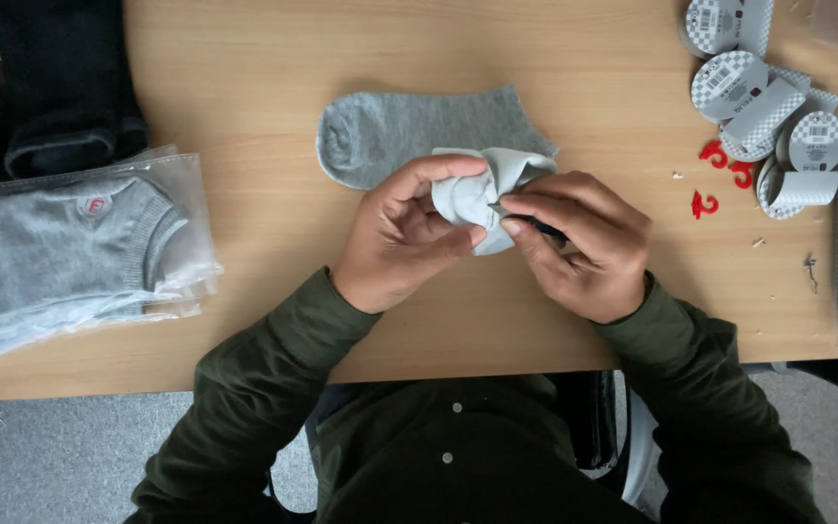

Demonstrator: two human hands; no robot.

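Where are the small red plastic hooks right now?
In the head view, the red hooks lie loose on the wooden table, right of the right hand, beside the pile of round card labels.

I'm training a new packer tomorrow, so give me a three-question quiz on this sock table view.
1. True or false: both hands grip the pale grey sock.
2. Which lies flat on the table just beyond the hands? A) a darker grey sock B) a red shirt C) a white towel
3. Fill in: the clear bags of grey socks lie on the person's ____ side.

Key
1. True: the left hand and right hand both pinch it above the table.
2. A, the darker grey sock.
3. Left; the round paper labels and small red hooks lie to the right.
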